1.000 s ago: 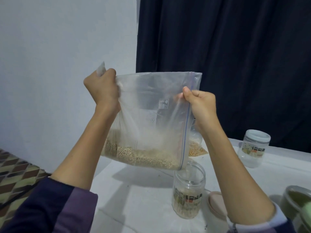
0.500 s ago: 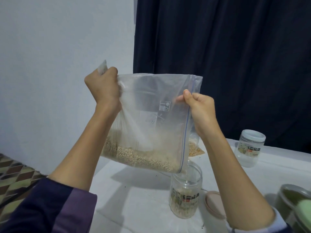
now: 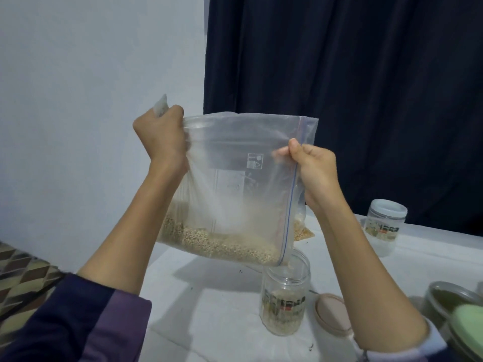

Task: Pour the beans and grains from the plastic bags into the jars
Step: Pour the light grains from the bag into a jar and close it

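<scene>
- The clear zip-lock bag [image 3: 243,184] hangs in the air above the white table [image 3: 214,304], turned so its blue zip edge runs down the side nearest the open jar [image 3: 286,293].
- The left hand [image 3: 160,138] is a fist clamped on the bag's upper corner farthest from the open jar.
- The right hand [image 3: 315,171] pinches the zip edge, thumb and curled fingers closed on the plastic.
- Pale grains [image 3: 222,242] lie along the bag's low side, sloping down toward the corner that sits right over the open jar's mouth.
- The open jar stands upright on the table with a shallow layer of grain in its bottom.
- A beige lid [image 3: 332,314] lies flat on the table just beside the open jar.
- A second jar [image 3: 384,228], capped with a white lid, stands well apart from the open jar, nearer the dark curtain [image 3: 366,87].
- A small bag of yellowish grain [image 3: 302,229] lies behind the zip-lock bag, mostly hidden.
</scene>
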The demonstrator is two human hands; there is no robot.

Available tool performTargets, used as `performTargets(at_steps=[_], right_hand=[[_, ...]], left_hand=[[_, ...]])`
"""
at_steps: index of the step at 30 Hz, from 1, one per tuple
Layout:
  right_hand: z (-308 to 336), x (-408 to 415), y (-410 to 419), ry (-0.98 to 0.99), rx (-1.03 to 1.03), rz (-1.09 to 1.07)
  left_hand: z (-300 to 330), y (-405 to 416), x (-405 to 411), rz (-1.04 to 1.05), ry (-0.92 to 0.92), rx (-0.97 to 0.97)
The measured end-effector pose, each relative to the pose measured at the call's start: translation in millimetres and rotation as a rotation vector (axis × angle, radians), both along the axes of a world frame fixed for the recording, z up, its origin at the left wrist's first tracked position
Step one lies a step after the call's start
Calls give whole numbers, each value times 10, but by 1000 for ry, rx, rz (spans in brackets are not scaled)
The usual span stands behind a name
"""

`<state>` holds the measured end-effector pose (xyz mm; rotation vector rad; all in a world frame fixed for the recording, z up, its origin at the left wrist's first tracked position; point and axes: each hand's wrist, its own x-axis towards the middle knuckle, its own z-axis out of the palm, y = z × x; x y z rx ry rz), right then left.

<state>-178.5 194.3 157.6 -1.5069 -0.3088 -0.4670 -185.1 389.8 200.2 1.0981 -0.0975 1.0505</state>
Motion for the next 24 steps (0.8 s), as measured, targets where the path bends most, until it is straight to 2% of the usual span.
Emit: performTargets(at_steps=[3, 11, 15, 24], right_hand=[[14, -15, -6, 19, -47, 27], [6, -30, -11, 47, 14, -4], [18, -35, -32, 81, -50, 31], [-42, -26, -37, 70, 38, -4]], left_hand=[[-16, -5, 7, -14, -14, 19], [-23, 1, 37, -11, 1, 38], [-46, 2, 36, -17, 2, 35], [-92, 4, 68, -19, 45, 51]])
